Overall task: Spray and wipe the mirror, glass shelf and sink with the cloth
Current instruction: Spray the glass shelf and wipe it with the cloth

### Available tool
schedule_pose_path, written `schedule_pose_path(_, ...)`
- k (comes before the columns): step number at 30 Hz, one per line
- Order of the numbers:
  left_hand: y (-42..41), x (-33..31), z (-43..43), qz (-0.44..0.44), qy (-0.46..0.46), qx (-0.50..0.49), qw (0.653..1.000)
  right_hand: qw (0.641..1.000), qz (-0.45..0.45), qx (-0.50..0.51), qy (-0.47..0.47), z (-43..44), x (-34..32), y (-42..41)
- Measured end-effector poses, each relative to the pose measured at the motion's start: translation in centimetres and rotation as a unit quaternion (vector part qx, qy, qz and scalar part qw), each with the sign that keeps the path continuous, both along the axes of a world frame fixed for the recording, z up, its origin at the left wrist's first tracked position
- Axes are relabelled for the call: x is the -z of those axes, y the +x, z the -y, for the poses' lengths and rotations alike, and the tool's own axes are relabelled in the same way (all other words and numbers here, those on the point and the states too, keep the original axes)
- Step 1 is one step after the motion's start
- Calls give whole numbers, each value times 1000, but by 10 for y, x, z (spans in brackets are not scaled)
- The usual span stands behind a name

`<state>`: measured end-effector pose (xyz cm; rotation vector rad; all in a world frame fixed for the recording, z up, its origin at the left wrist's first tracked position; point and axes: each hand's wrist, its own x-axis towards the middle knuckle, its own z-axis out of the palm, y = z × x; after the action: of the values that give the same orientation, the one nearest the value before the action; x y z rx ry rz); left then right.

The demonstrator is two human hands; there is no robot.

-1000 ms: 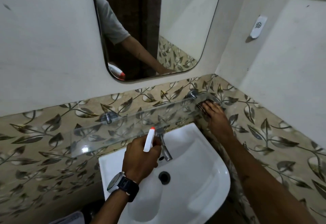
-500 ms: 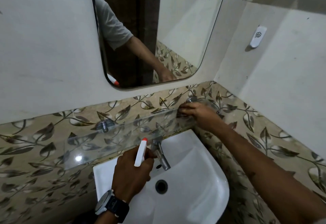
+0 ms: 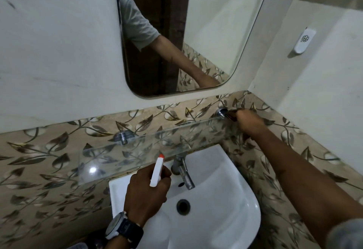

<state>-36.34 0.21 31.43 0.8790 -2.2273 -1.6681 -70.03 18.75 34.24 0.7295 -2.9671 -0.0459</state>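
Head, one bottle (image 3: 156, 171), one cloth (image 3: 231, 115), two hands (image 3: 147, 193) (image 3: 249, 123)

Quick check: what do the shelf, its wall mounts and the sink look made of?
The shelf looks like clear glass: tiles show through, with a glare spot. The mounts are shiny metal, probably chromed. The sink is glossy white, likely ceramic.

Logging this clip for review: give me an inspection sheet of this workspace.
Surface: glass shelf, white sink below.
Job's things: spray bottle over the sink; dark cloth, mostly hidden, at the shelf's right end; mirror above.
Clutter: nothing seen.
Hands: left hand grips the bottle; right hand holds the cloth.
Cables: nothing seen.
Surroundings: leaf-pattern tiles, tap, white holder on the side wall.
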Motion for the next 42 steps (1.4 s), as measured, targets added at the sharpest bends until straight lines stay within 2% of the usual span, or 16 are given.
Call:
schedule_pose_path(3, 5, -1, 2, -4, -5, -4, 1000, 994, -33, 7, -108, 9, 8, 13)
schedule_pose_path(5, 7, -1, 4, -5, -3, -12, 1000, 985, -14, -53, -161, 17, 19, 31)
schedule_pose_path(14, 10, 2, -5, 2, 3, -15, 1000, 957, 71, -195, -204, 72, 41, 132)
schedule_pose_path(18, 16, 4, -10, -5, -9, -17, 1000, 933, 107, -202, -279, 65, 42, 158)
schedule_pose_path(20, 20, 5, -11, -4, -20, -16, 1000, 896, 197, -179, -355, 64, 34, 178)
schedule_pose_path(23, 29, 5, -9, -8, -4, -31, 999, 786, 320, -99, -520, 58, 42, 205)
schedule_pose_path(26, 41, 4, -5, -27, 17, -58, 998, 708, 276, 99, -643, 40, 66, 213)
schedule_pose_path(28, 50, 3, -3, -38, 21, -71, 997, 633, 217, 225, -708, 25, 74, 203)
schedule_pose_path(29, 54, 3, -2, -40, 20, -74, 996, 603, 184, 267, -729, 19, 75, 194)
schedule_pose_path(31, 60, 4, 0, -35, 17, -75, 996, 564, 143, 296, -758, 13, 71, 169)
schedule_pose_path(34, 67, 3, 1, -33, 26, -84, 996, 542, 138, 314, -767, 20, 61, 140)
schedule_pose_path(39, 76, 4, 0, -48, 32, -88, 994, 569, 196, 296, -741, 50, 71, 157)
schedule_pose_path(42, 82, 11, 5, -38, 24, -80, 996, 567, 243, 270, -740, 76, 81, 197)
